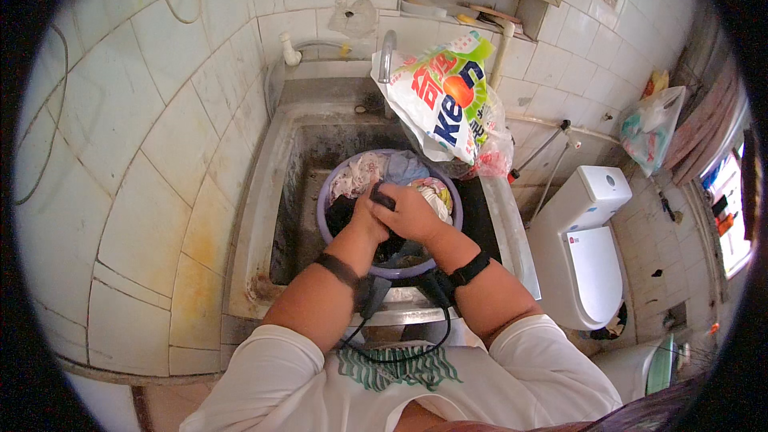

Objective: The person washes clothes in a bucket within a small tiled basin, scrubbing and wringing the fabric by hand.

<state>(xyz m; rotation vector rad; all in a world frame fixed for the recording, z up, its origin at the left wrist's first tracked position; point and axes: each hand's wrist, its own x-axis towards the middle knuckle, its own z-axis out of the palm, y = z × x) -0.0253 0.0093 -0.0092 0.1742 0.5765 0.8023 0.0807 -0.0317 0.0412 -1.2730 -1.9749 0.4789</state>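
Observation:
A purple round basin (pixel 322 210) sits in the sink, holding several garments. My left hand (pixel 368 212) and my right hand (pixel 410 212) are pressed together over its middle. Between them is a small dark piece of cloth (pixel 385 198), closed in the fingers of both hands; most of it is hidden. Beyond the hands lie a pale patterned cloth (pixel 358 176), a blue cloth (pixel 406 166) and a yellow multicoloured cloth (pixel 433 190). Black cloth (pixel 340 214) shows to the left of my left hand, and dark wet cloth lies beneath the wrists.
The stone sink (pixel 260 216) surrounds the basin. A large printed plastic bag (pixel 436 96) leans at its back right, by the metal faucet (pixel 387 52). A white toilet (pixel 592 264) stands to the right. A plastic bag (pixel 652 132) hangs on the right wall.

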